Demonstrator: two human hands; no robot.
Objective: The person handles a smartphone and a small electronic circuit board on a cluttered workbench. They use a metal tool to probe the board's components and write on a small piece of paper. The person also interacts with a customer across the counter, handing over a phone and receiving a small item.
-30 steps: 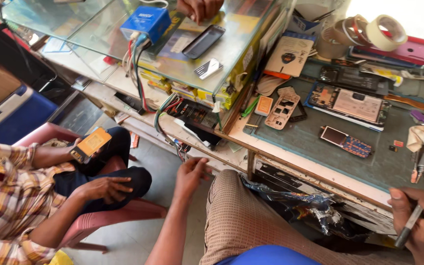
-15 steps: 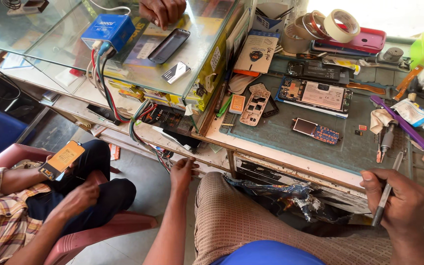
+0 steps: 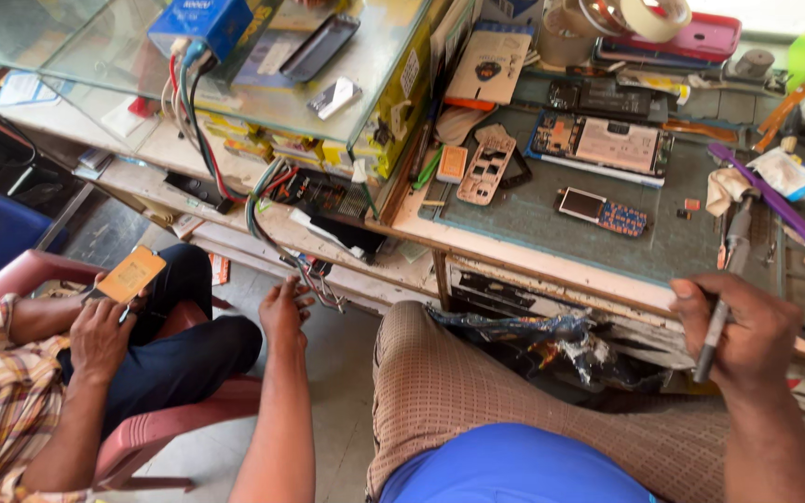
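Two hands at a cluttered phone-repair bench (image 3: 552, 256)
Right hand (image 3: 747, 326) grips a slim grey screwdriver (image 3: 717, 321); left hand (image 3: 283, 312) hangs released near dangling coloured wires (image 3: 263, 224); opened phone (image 3: 600, 147) lies untouched.

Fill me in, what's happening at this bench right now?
A person sits at a phone-repair workbench. Their right hand has a closed grip on a slim screwdriver-like tool at the bench edge. The left hand hangs open and empty near a dangling cable bundle. An opened smartphone and a small keypad phone lie on the mat. A seated co-worker's hand holds an orange card.
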